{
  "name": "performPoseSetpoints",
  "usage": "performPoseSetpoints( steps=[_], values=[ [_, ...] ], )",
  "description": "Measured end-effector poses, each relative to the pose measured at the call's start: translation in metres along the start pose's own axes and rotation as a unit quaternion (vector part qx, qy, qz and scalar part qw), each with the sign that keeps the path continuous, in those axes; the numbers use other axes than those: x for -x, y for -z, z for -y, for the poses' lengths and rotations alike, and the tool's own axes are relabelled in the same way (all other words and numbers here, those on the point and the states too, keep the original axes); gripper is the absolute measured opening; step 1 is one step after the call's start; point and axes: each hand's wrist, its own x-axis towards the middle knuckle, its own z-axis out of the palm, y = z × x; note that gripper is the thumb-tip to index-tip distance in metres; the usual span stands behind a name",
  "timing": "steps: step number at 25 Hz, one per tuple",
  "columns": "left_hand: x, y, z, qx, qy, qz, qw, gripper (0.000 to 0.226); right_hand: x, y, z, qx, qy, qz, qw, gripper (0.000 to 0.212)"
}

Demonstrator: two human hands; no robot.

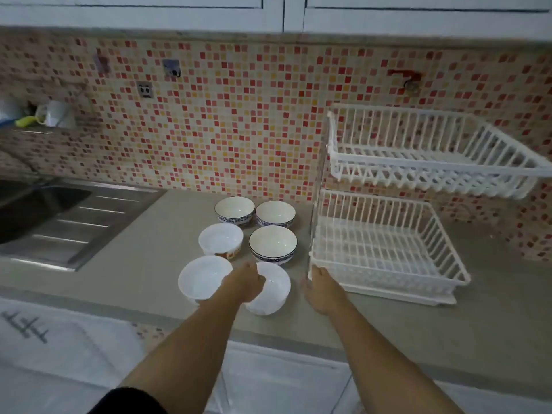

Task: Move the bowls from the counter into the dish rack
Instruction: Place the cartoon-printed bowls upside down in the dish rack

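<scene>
At bench front edge, left hand fingers curl over a plain white bowl rim. Right hand open, touching the empty dish rack corner. Five more bowls crowd just behind.

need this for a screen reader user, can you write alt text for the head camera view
A person's left hand reaches into a plain white bowl on a grey counter, one of six bowls there, while the right hand rests at the corner of an empty white two-tier dish rack.

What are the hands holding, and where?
The left hand grips the near white bowl by its rim. The right hand rests against the dish rack at its front corner.
</scene>
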Motion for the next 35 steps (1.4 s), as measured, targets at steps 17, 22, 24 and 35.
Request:
performPoseSetpoints(
  steps=[17,22,24,35],
  values=[
    [-0.014,-0.042,0.043,0.093,-0.032,-0.135,0.986,0.049,-0.057,-0.105,0.028,-0.427,-0.147,-0.026,0.892,0.059],
    [-0.020,0.033,0.021,0.297,-0.042,-0.303,0.905,0.043,-0.054,-0.041,0.086,-0.376,-0.053,-0.186,0.906,0.038],
    [-0.021,0.072,0.005,0.413,-0.010,-0.292,0.863,0.045,-0.050,-0.015,0.112,-0.382,0.011,-0.219,0.898,0.036],
    [-0.026,0.241,-0.085,0.244,-0.275,-0.378,0.850,0.049,-0.029,0.211,0.160,-0.204,0.192,-0.393,0.876,0.067]
  ],
)
